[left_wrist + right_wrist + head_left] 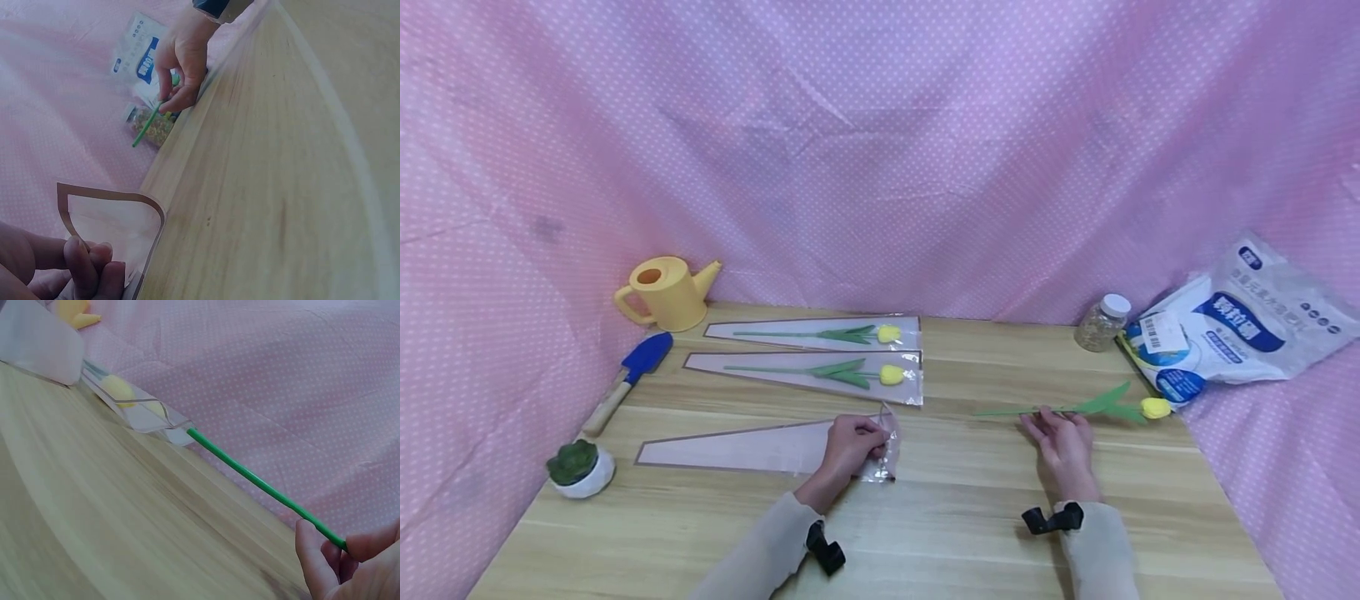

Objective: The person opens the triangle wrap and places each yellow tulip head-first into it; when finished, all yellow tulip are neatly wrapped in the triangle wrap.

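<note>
My left hand (pixel 852 450) pinches the wide end of a clear flower sleeve (pixel 730 450) with a brown border. In the left wrist view the sleeve's mouth (pixel 115 195) gapes beside the fingers. My right hand (pixel 1063 442) holds a yellow tulip (pixel 1154 407) by its green stem (pixel 250 475), between thumb and fingers. The bloom points right and the bare stem end points left, toward the sleeve but apart from it. Behind the left hand lie two more sleeves, each with a yellow tulip inside: a nearer one (pixel 891 375) and a farther one (pixel 889 334).
At the left stand a yellow watering can (pixel 673 296) and a potted succulent (pixel 580 471), with a blue trowel (pixel 646 354) between them. A lidded jar (pixel 1101 323) and a white-and-blue bag (pixel 1240 321) sit at the back right. Pink dotted cloth (pixel 880 167) hangs behind the wooden table (pixel 962 525).
</note>
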Available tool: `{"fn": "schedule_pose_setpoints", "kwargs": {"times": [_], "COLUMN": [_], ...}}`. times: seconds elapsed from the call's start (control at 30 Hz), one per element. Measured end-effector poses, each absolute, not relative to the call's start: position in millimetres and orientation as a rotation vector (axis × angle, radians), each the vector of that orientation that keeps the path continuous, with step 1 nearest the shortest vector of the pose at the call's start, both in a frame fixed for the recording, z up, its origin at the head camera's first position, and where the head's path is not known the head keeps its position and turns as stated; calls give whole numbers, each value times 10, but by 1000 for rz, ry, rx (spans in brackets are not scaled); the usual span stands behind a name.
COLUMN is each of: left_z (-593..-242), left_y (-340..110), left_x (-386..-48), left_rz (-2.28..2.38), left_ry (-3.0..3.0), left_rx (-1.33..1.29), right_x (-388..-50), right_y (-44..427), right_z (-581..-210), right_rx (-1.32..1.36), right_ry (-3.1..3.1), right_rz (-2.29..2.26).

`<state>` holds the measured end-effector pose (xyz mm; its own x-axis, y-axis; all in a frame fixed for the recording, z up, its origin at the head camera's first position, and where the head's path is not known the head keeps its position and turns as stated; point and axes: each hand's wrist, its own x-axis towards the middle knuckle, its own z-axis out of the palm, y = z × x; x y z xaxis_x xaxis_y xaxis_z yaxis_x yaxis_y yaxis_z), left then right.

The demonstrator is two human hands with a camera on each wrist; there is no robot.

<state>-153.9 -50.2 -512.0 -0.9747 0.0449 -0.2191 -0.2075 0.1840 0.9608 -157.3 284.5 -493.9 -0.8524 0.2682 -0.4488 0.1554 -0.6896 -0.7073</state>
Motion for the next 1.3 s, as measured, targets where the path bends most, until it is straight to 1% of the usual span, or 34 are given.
{"fn": "schedule_pose_setpoints", "kwargs": {"times": [0.67, 0.83, 1.07, 1.3], "left_z": [-5125, -5134, -5127, -5113], "left_y": [-492, -502, -500, -499], "left_x": [-1519, -1523, -1526, -1522], "left_rz": [1911, 1922, 1916, 1926], "left_ry": [2233, 2227, 2221, 2231], "left_rx": [-153, -150, -152, -151], "right_x": [-1414, -1391, -1363, -1369], "right_y": [2429, 2279, 2060, 1850], "right_z": [-4844, -4814, -4795, -4788], "right_rx": [-722, -676, -705, -666], "right_ry": [-1190, -1199, -1298, -1324], "right_rz": [2678, 2636, 2586, 2580]}}
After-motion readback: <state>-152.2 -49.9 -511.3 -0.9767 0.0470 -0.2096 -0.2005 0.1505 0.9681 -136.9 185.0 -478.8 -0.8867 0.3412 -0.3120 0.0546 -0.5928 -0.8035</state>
